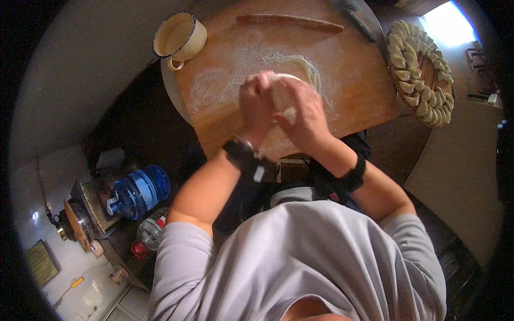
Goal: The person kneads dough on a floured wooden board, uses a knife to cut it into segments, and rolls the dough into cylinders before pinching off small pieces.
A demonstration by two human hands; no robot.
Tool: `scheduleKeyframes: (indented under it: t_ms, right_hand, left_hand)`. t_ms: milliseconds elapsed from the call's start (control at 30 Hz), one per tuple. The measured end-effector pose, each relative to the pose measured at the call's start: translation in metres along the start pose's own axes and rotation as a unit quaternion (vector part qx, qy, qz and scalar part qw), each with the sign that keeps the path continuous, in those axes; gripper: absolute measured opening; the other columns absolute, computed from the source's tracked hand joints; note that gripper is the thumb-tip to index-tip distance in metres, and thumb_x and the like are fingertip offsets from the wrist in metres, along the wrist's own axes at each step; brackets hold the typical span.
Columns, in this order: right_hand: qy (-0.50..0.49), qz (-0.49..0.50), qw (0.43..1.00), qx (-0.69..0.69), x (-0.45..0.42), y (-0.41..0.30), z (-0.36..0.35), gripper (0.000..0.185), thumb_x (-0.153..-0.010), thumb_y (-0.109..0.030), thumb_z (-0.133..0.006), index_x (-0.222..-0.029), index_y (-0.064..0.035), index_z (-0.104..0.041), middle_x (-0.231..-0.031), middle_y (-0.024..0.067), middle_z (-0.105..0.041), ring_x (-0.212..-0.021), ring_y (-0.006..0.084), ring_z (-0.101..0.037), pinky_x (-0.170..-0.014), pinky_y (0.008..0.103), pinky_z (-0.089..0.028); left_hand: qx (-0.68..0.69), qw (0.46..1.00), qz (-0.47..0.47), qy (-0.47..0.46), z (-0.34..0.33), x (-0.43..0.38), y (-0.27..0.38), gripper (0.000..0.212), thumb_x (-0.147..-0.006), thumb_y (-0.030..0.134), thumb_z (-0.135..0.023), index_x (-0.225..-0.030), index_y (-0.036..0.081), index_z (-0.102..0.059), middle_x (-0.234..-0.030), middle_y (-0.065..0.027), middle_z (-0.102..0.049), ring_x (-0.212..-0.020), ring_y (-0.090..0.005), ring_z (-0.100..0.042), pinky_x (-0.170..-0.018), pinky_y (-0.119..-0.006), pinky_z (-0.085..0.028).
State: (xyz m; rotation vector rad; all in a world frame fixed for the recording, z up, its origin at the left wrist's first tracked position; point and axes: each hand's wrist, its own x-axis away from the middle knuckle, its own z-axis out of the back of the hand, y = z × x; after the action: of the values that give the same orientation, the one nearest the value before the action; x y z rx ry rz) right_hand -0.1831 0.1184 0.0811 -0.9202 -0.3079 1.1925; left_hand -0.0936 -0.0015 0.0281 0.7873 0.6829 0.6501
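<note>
A pale lump of dough (284, 96) is pressed between my two hands above the floured wooden board (357, 88). My left hand (257, 105) is on its left side, blurred, with fingers bent over the top. My right hand (304, 107) wraps the right side, its thumb low on the dough. Both palms hide much of the lump. Just behind my right hand, a curved ridge of flour or thin dough (312, 72) lies on the board. Farther back rests a slender wooden rolling pin (290, 21).
A cream enamel mug (192, 43) with a dark rim stands at the board's back left corner. A dark cleaver-like tool (361, 26) lies at the back right. Shaped dumplings (408, 85) ring a slatted tray (429, 74) on the right. A blue water jug (138, 191) is at lower left.
</note>
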Motion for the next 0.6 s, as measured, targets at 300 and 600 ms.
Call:
scheduleKeyframes:
  t_ms: [300, 600]
  right_hand:
    - [-0.073, -0.236, 0.960, 0.135, -0.049, 0.064, 0.000, 0.049, -0.077, -0.024, -0.066, -0.114, -0.0012, -0.043, -0.109, 0.0301, -0.053, -0.099, 0.0440, -0.055, -0.080, 0.0481, -0.047]
    - [-0.068, 0.003, 0.965, 0.253, -0.092, 0.045, -0.023, 0.063, -0.075, -0.017, -0.070, -0.130, -0.0098, -0.038, -0.125, 0.0198, -0.047, -0.115, 0.0366, -0.046, -0.094, 0.0435, -0.041]
  left_hand:
    - [-0.258, 0.953, -0.158, -0.004, -0.043, -0.051, 0.000, 0.020, -0.088, 0.023, -0.051, -0.101, 0.013, -0.061, -0.093, -0.0092, -0.058, -0.087, -0.0305, -0.056, -0.071, -0.044, -0.047]
    - [0.297, 0.847, 0.439, -0.042, -0.010, -0.112, -0.022, 0.059, -0.092, 0.055, -0.034, -0.098, 0.007, -0.069, -0.094, -0.0073, -0.067, -0.079, -0.0247, -0.062, -0.076, -0.038, -0.049]
